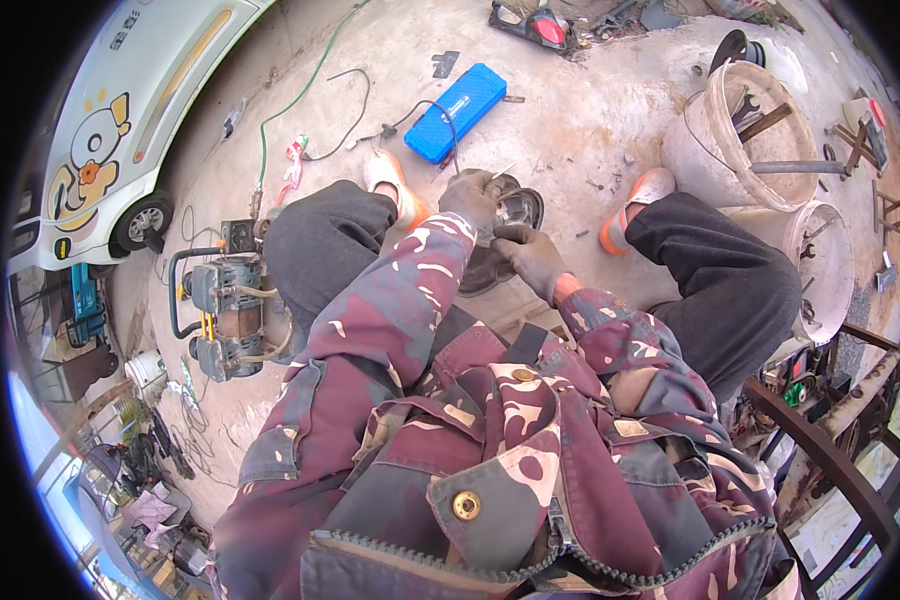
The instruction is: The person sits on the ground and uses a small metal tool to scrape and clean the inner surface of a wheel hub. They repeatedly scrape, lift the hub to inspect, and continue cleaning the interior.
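Note:
Between my feet is a dark rounded part [520,207] with a pale, shiny middle. My left hand [470,199], in a grey-brown work glove, is closed at its left side. A thin pale stick [504,172] shows by the left fingertips; whether they hold it or the part's edge is hard to see. My right hand [532,258], gloved alike, has its fingers closed on the part's near edge. Just below the hands lies a second dark rounded piece [484,272], partly hidden by my left sleeve.
A blue case [457,112] lies ahead on the concrete, a black cable across it. A compressor-like machine [228,310] with a green hose stands left, near a white vehicle [135,120]. Two white buckets [695,145] of tools stand right. A red-lensed lamp [547,30] lies far ahead.

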